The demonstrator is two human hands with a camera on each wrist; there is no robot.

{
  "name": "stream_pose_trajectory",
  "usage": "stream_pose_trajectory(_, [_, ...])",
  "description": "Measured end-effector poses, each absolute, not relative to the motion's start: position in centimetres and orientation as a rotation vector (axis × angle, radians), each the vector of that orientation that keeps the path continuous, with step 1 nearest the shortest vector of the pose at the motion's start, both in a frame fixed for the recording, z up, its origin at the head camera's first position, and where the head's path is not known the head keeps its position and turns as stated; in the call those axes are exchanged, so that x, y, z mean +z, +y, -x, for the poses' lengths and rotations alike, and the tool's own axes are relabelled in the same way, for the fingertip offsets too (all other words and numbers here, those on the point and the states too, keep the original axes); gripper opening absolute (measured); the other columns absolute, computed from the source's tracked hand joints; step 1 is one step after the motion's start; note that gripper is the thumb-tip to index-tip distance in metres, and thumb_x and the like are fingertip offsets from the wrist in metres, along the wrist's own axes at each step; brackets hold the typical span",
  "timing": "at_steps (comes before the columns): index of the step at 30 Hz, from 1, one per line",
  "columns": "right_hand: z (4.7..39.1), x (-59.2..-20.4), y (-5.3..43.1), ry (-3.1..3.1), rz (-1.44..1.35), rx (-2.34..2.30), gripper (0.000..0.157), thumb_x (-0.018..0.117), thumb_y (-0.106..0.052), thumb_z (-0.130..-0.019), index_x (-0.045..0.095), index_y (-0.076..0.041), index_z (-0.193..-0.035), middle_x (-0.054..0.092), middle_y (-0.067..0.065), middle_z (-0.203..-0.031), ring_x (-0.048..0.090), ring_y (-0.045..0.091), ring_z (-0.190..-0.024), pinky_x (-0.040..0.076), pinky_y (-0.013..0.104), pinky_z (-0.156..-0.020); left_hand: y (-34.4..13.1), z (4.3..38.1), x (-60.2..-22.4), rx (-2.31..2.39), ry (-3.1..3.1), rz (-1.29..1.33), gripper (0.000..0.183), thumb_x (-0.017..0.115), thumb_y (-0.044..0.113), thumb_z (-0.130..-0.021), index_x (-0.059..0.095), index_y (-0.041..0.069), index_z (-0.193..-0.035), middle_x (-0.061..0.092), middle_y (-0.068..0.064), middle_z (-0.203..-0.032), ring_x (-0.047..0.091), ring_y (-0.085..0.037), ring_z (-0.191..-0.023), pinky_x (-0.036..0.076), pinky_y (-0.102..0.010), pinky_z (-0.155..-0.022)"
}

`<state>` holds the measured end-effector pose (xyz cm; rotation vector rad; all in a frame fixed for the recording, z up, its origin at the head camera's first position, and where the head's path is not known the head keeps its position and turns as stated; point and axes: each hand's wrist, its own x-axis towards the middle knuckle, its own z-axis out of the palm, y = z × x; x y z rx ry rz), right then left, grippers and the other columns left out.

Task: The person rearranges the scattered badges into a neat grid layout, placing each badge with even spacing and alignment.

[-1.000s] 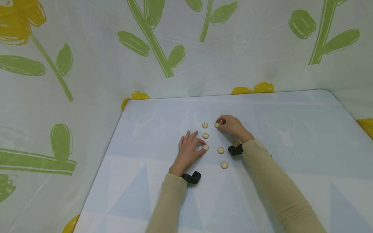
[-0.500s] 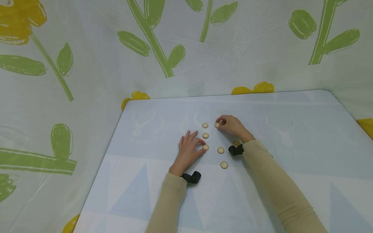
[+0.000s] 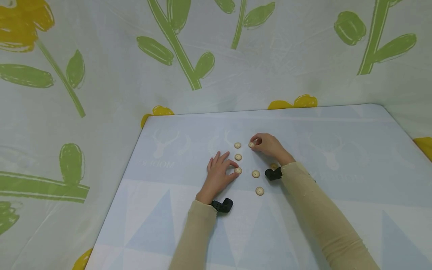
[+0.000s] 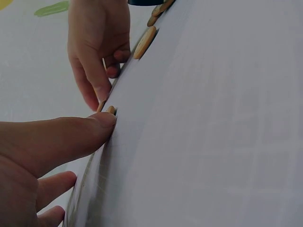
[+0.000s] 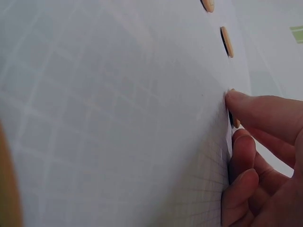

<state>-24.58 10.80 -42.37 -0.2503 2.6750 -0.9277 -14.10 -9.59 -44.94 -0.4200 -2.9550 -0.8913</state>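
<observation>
In the head view my left hand pinches a round wooden disc on the table between thumb and index finger, its other fingers spread. Farther back and to the right, my right hand pinches a second wooden disc by its edge. Two more pale discs, one nearer and one farther, lie in a column beyond the left hand. The left wrist view has the left thumb hiding most of its disc. The right thumb covers part of its disc.
A front disc and a middle disc lie between the forearms. Another disc is partly covered by the black right wrist camera. The table has a pale patterned cover, with flower-printed fabric behind.
</observation>
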Motion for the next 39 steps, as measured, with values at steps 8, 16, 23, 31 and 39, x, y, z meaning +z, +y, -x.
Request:
stream_pose_trajectory(8, [24.4,-42.1,11.5,2.63,0.224,-1.045,0.037,0.056,-0.028,-0.087,0.05,-0.014,-0.121,0.052,0.01,-0.101,0.052,0.023,-0.081,0.044,0.032,-0.069,-9.6,14.1,-45.0,-0.878,-2.963,0.418,0.018,0.067,0.033,-0.078,0.061,0.025,-0.092,0.033,-0.005,-0.141,0.012,-0.029,-0.134,0.006,-0.051,-0.102])
stream_pose_trajectory(16, [24.1,-41.9,12.9,2.608,0.273,-1.098,0.032,0.053,-0.029,-0.089,0.052,-0.016,-0.118,0.053,0.008,-0.105,0.054,0.022,-0.083,0.046,0.031,-0.067,-9.5,14.0,-44.9,-0.891,-2.968,0.411,0.018,0.067,0.033,-0.078,0.061,0.024,-0.093,0.032,-0.005,-0.141,0.011,-0.029,-0.134,0.006,-0.051,-0.103])
stream_pose_trajectory(23, [23.1,-41.3,13.9,2.613,0.297,-1.09,0.031,0.054,-0.029,-0.088,0.054,-0.015,-0.116,0.054,0.008,-0.108,0.054,0.022,-0.088,0.046,0.033,-0.071,-9.6,14.1,-45.2,-0.896,-2.951,0.411,0.017,0.067,0.033,-0.078,0.061,0.025,-0.091,0.032,-0.005,-0.141,0.012,-0.029,-0.134,0.006,-0.051,-0.103])
stream_pose_trajectory(31, [21.1,-41.0,14.0,2.625,0.374,-1.061,0.03,0.055,-0.028,-0.088,0.056,-0.014,-0.115,0.057,0.006,-0.104,0.051,0.023,-0.093,0.042,0.038,-0.079,-9.7,14.1,-45.2,-0.904,-2.949,0.406,0.017,0.067,0.034,-0.078,0.061,0.024,-0.091,0.032,-0.005,-0.141,0.011,-0.029,-0.134,0.006,-0.05,-0.102])
stream_pose_trajectory(39, [19.5,-40.7,14.0,2.616,0.461,-1.035,0.029,0.058,-0.027,-0.087,0.057,-0.015,-0.113,0.058,0.002,-0.095,0.05,0.02,-0.09,0.041,0.035,-0.074,-9.7,14.2,-45.2,-0.902,-2.957,0.407,0.018,0.067,0.034,-0.078,0.06,0.025,-0.092,0.031,-0.004,-0.142,0.01,-0.027,-0.134,0.005,-0.049,-0.103])
